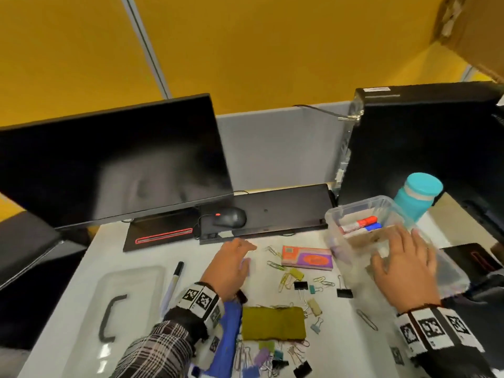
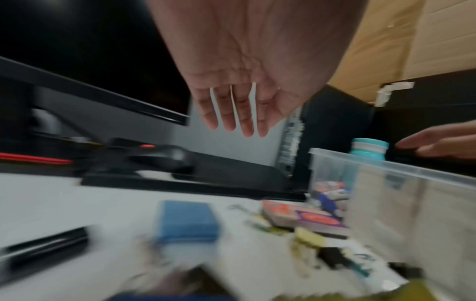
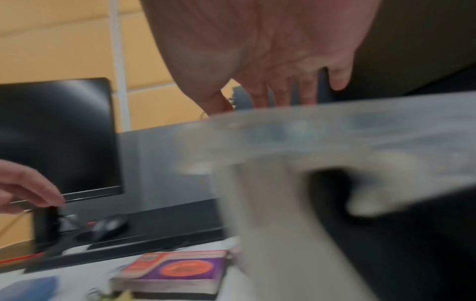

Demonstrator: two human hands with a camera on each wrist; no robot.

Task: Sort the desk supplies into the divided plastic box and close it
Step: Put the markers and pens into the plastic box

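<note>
A clear divided plastic box [image 1: 343,257] stands at the right of the desk, with a red marker [image 1: 360,223] and a blue marker [image 1: 372,227] in its far compartment. My right hand [image 1: 403,261] hovers flat over the box's middle, fingers spread and holding nothing. My left hand [image 1: 231,264] is stretched out above the desk, fingers straight and empty; a small blue box [image 2: 185,220] lies under it. An orange and purple box [image 1: 306,258], paper clips [image 1: 275,266] and binder clips [image 1: 344,291] lie scattered between my hands. The clear lid [image 1: 131,296] lies at the left.
A black-capped marker [image 1: 174,279] lies beside the lid. A green pad [image 1: 272,323], a blue duster [image 1: 227,334] and more clips [image 1: 270,358] sit near the front edge. A monitor [image 1: 109,165], mouse [image 1: 229,217], keyboard [image 1: 272,211], computer tower [image 1: 422,143] and teal bottle [image 1: 417,195] stand behind.
</note>
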